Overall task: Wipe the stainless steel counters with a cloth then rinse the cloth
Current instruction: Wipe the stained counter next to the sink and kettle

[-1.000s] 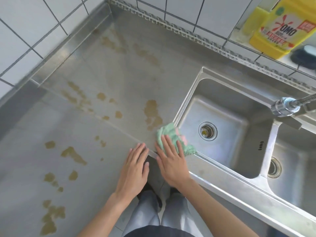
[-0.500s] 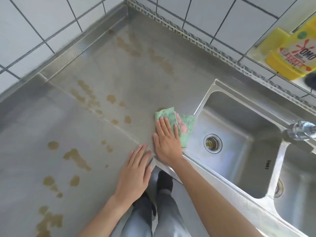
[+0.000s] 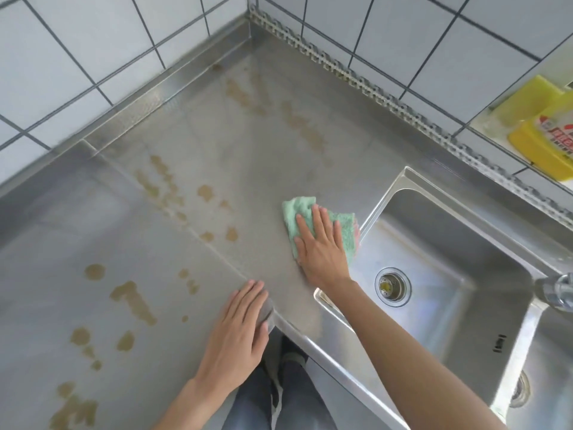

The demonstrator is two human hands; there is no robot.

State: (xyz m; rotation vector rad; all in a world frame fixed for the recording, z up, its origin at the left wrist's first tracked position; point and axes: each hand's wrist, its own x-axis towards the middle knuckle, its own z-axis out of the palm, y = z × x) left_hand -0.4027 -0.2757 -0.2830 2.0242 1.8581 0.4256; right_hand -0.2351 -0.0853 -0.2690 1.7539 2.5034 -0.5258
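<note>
A green cloth (image 3: 302, 209) lies flat on the stainless steel counter (image 3: 254, 144), just left of the sink's rim. My right hand (image 3: 322, 246) presses down on it with fingers spread, palm covering the cloth's near half. My left hand (image 3: 238, 333) rests flat on the counter's inner front corner, fingers together, holding nothing. Several brown stains (image 3: 133, 299) dot the left stretch of counter, and paler smears (image 3: 304, 125) run toward the back corner.
The sink basin (image 3: 449, 259) with its drain (image 3: 392, 285) lies right of the cloth; a second basin (image 3: 552, 367) sits beyond. A tap spout (image 3: 555, 288) juts in at right. A yellow detergent bottle (image 3: 545, 135) stands on the tiled ledge. White tiled walls enclose the corner.
My right hand has slid the cloth away from me along the sink's left rim, over a large brown stain that no longer shows. My left hand has stayed at the corner.
</note>
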